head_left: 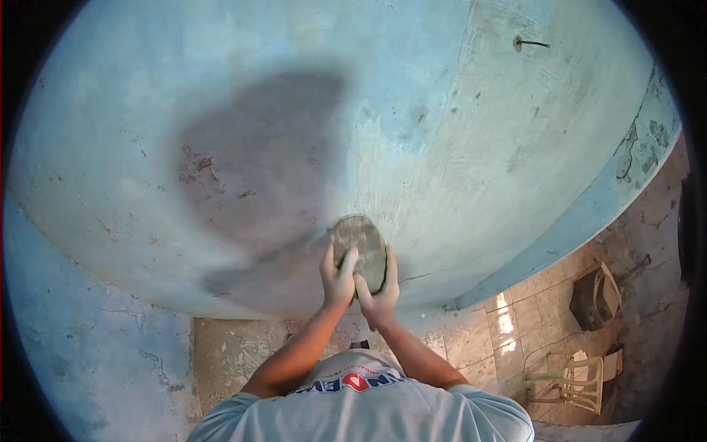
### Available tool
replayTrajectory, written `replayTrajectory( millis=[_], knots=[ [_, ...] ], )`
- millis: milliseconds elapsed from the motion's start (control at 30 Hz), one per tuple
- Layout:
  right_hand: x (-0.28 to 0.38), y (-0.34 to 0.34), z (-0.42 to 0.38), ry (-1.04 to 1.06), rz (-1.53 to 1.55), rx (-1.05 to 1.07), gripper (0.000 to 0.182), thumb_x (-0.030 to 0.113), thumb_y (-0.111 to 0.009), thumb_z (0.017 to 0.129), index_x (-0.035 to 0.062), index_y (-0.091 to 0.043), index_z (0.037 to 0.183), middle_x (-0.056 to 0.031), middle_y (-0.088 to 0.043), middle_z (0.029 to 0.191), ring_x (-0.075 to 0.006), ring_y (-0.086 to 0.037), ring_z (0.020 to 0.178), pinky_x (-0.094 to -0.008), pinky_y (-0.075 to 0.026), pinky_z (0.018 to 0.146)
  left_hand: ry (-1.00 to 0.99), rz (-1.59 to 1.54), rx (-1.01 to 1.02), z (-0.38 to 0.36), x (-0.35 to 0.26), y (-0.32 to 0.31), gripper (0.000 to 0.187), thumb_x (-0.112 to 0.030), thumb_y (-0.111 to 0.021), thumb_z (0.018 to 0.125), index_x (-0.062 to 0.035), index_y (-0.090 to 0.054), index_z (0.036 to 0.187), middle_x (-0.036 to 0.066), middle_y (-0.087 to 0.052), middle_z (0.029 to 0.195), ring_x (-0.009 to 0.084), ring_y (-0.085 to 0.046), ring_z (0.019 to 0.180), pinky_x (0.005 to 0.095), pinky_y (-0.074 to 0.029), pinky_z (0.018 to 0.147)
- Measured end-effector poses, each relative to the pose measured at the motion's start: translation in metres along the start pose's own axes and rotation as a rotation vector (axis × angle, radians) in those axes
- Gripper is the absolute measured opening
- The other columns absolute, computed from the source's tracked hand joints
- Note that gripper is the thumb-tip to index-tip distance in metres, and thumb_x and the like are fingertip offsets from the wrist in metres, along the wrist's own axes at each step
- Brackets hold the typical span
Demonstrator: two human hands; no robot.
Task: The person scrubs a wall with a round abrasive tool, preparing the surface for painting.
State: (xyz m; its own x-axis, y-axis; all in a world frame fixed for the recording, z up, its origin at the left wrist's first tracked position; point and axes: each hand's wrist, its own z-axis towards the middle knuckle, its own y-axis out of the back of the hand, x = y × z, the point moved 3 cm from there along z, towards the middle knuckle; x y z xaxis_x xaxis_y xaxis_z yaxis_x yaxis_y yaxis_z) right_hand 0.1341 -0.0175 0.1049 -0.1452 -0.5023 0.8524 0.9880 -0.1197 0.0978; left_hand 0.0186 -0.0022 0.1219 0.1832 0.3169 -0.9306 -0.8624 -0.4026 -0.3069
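Observation:
Both hands are wrapped round a grey-green, rounded slab (360, 237) that looks like a rough stone or a lump of cement. My left hand (338, 278) grips its left side, thumb laid across the face. On the lower right edge, my right hand (380, 292) is closed with its thumb near the bottom. The slab's far end overlaps the blue-and-grey painted wall (434, 199) in front of me. Pale vertical scrape marks run up the wall just above the slab. Pale dust coats my fingers.
A bent metal stub (532, 43) sticks out of the wall at upper right. Peeled patches (197, 168) show within my shadow on the left. Down to the right, a plastic chair (571, 383) and a dark open box (591, 300) stand on the tiled floor (471, 340).

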Motion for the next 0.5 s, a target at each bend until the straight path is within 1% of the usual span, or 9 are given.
replayTrajectory(
  millis=[67, 100, 167, 200, 233, 333, 433, 467, 500],
  knots=[
    [0.019, -0.009, 0.035, 0.038, 0.055, -0.016, 0.087, 0.008, -0.074, 0.09, -0.0082, -0.028, 0.162, -0.0302, -0.05, 0.153, -0.0343, -0.054, 0.14, -0.0429, -0.046, 0.113, -0.073, 0.042, 0.048, 0.03, -0.035, -0.011, 0.029, -0.014, -0.065, 0.103, 0.0028, -0.065, 0.126, 0.009, -0.07, 0.114, 0.0168, -0.063, 0.104, 0.0342, -0.051, 0.092],
    [0.031, -0.013, 0.052, 0.057, 0.084, -0.021, 0.087, 0.007, -0.074, 0.09, -0.0085, -0.028, 0.162, -0.0303, -0.047, 0.156, -0.0349, -0.049, 0.144, -0.0439, -0.043, 0.117, -0.115, 0.055, 0.038, 0.043, -0.052, -0.017, 0.028, -0.015, -0.065, 0.102, 0.0026, -0.066, 0.125, 0.008, -0.07, 0.111, 0.0167, -0.063, 0.102, 0.0344, -0.051, 0.09],
    [0.061, -0.014, 0.085, 0.156, 0.102, -0.025, 0.088, 0.006, -0.074, 0.09, -0.0081, -0.028, 0.162, -0.03, -0.047, 0.156, -0.0351, -0.05, 0.143, -0.0437, -0.044, 0.116, -0.218, 0.025, 0.042, 0.061, -0.088, -0.028, 0.029, -0.018, -0.066, 0.102, 0.0026, -0.066, 0.123, 0.006, -0.069, 0.103, 0.016, -0.063, 0.095, 0.0342, -0.051, 0.084],
    [0.069, -0.014, 0.091, 0.204, 0.111, -0.025, 0.088, 0.006, -0.074, 0.09, -0.0078, -0.027, 0.163, -0.0298, -0.047, 0.157, -0.0351, -0.051, 0.143, -0.0436, -0.044, 0.116, -0.209, -0.047, 0.062, 0.065, -0.101, -0.033, 0.029, -0.018, -0.067, 0.102, 0.0024, -0.066, 0.122, 0.006, -0.069, 0.104, 0.0153, -0.063, 0.095, 0.0337, -0.051, 0.084],
    [0.067, -0.012, 0.088, 0.178, 0.113, -0.013, 0.088, 0.007, -0.075, 0.09, -0.0078, -0.027, 0.163, -0.0299, -0.047, 0.157, -0.0353, -0.051, 0.143, -0.0437, -0.044, 0.116, -0.194, -0.118, 0.08, 0.064, -0.107, -0.036, 0.029, -0.018, -0.067, 0.102, 0.0021, -0.066, 0.122, 0.005, -0.069, 0.104, 0.0146, -0.063, 0.094, 0.0331, -0.051, 0.083],
    [0.051, -0.008, 0.063, 0.08, 0.098, 0.012, 0.089, 0.008, -0.076, 0.089, -0.0077, -0.028, 0.163, -0.03, -0.047, 0.156, -0.0358, -0.053, 0.141, -0.0439, -0.045, 0.115, -0.176, 0.004, 0.049, 0.045, -0.075, -0.02, 0.027, -0.014, -0.066, 0.101, 0.0017, -0.066, 0.123, 0.005, -0.07, 0.107, 0.0136, -0.063, 0.096, 0.0325, -0.051, 0.085],
    [-0.003, -0.004, 0.0, -0.018, 0.07, 0.035, 0.091, 0.011, -0.077, 0.089, -0.0074, -0.028, 0.163, -0.0303, -0.049, 0.154, -0.0357, -0.055, 0.14, -0.0438, -0.045, 0.115, -0.05, 0.011, 0.019, 0.001, -0.003, 0.005, 0.03, -0.01, -0.067, 0.099, 0.0007, -0.066, 0.127, 0.005, -0.07, 0.109, 0.0148, -0.064, 0.099, 0.0322, -0.052, 0.088],
    [-0.013, -0.004, -0.014, -0.044, 0.075, 0.043, 0.091, 0.011, -0.078, 0.089, -0.0074, -0.028, 0.163, -0.0303, -0.049, 0.154, -0.0357, -0.055, 0.14, -0.0438, -0.046, 0.114, -0.016, 0.012, 0.001, -0.005, 0.011, 0.009, 0.031, -0.009, -0.068, 0.099, 0.0006, -0.066, 0.128, 0.005, -0.07, 0.11, 0.0151, -0.064, 0.1, 0.0321, -0.052, 0.088],
    [-0.019, -0.004, -0.019, -0.072, 0.077, 0.05, 0.092, 0.012, -0.078, 0.089, -0.0073, -0.028, 0.163, -0.0303, -0.049, 0.154, -0.0357, -0.055, 0.139, -0.0438, -0.046, 0.114, -0.048, 0.023, 0.009, 0.001, 0.008, 0.008, 0.031, -0.01, -0.068, 0.099, 0.0005, -0.066, 0.128, 0.005, -0.07, 0.11, 0.0153, -0.064, 0.1, 0.0322, -0.052, 0.088]
  ],
)
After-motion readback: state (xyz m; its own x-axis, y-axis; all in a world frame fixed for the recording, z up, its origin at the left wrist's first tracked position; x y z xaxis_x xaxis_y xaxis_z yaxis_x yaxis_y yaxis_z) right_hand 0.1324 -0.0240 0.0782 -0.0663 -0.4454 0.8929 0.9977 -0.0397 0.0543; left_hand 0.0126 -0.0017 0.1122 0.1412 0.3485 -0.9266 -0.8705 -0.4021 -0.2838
